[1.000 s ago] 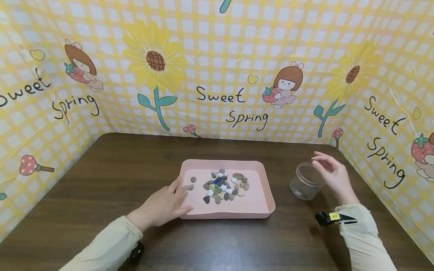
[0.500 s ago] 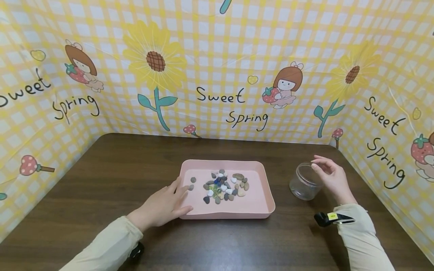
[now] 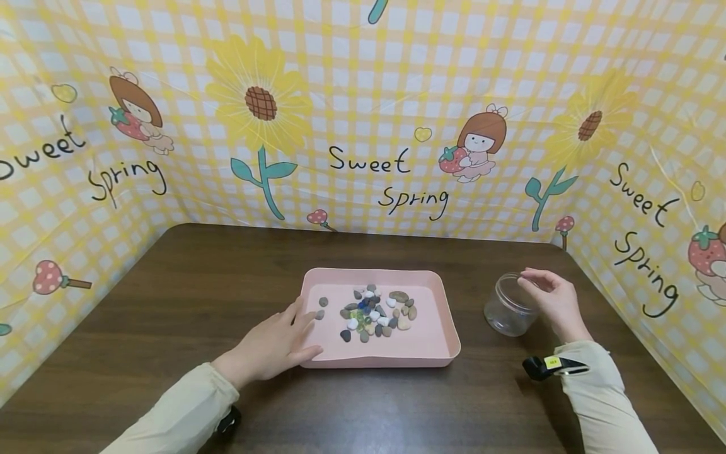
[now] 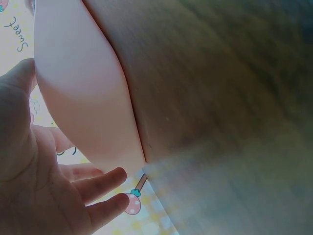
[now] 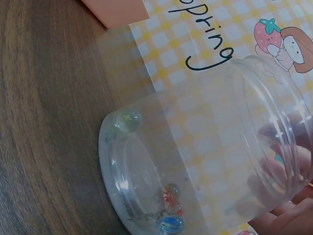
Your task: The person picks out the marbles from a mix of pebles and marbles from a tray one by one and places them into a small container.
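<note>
My left hand (image 3: pixel 272 345) rests at the left end of a pink tray (image 3: pixel 422 340), fingers spread and the thumb over its front left corner. In the left wrist view, the fingers reach along the tray's outer wall (image 4: pixel 88 98). My right hand (image 3: pixel 558 304) is at the mouth of a clear jar (image 3: pixel 507 315), thumb and index fingertip close together over the rim. Whether anything is between those fingertips I cannot tell. On the jar's bottom lie several glass marbles: a yellow-green one (image 5: pixel 128 120), a blue one (image 5: pixel 171 224) and reddish ones (image 5: pixel 168 194).
Grey, white and tan pebbles (image 3: pixel 404 323) lie inside the tray, with blue and yellow-green glass pieces (image 3: pixel 362 316) among them. All stands on a dark wooden table (image 3: pixel 363 410). A yellow checked cloth (image 3: pixel 351 94) hangs around the back and sides.
My right hand has sunk slightly and shifted a little left, from just above the jar to its rim. The left hand, tray and jar stay in place.
</note>
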The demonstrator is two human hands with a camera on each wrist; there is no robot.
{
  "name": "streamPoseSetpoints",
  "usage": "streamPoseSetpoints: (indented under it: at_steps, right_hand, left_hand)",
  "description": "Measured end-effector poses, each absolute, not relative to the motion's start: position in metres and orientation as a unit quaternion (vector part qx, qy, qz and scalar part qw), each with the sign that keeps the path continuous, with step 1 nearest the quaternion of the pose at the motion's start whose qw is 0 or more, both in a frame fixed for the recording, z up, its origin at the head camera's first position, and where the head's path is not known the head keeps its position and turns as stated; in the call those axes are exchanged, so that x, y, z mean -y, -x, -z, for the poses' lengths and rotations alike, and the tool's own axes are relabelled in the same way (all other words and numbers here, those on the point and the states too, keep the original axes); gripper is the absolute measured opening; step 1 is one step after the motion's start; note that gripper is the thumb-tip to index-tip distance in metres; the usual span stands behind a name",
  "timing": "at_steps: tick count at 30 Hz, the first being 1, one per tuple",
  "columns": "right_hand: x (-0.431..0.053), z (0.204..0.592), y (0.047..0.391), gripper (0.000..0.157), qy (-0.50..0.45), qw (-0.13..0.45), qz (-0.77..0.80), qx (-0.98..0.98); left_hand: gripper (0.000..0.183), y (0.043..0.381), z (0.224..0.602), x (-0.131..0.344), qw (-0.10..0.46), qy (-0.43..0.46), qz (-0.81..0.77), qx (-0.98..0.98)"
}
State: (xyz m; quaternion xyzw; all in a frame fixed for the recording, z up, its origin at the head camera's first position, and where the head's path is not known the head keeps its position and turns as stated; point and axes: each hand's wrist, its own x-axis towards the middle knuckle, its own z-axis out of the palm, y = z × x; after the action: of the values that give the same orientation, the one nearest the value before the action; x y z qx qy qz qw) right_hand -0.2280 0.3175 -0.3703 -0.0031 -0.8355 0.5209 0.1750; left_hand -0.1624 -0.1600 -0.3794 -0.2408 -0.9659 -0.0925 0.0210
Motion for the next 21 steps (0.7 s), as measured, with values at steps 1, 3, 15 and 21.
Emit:
streamPoseSetpoints:
  at_steps: [1, 3, 15, 21]
  right_hand:
    - [-0.318, 0.37, 0.228, 0.024, 0.004, 0.176, -0.519, 0.836]
    - [-0.318, 0.37, 0.228, 0.025, 0.008, 0.177, -0.514, 0.84]
    - [-0.316, 0.362, 0.223, 0.038, 0.012, 0.188, -0.47, 0.862]
    - [-0.307, 0.349, 0.223, 0.033, -0.014, 0.219, -0.459, 0.861]
  left_hand:
    - [0.063, 0.162, 0.379, 0.16, 0.021, 0.241, 0.093, 0.966]
    - [0.062, 0.162, 0.379, 0.16, 0.024, 0.241, 0.093, 0.966]
    - [0.063, 0.162, 0.379, 0.16, 0.02, 0.242, 0.098, 0.965]
    - [0.062, 0.162, 0.379, 0.159, 0.027, 0.246, 0.093, 0.964]
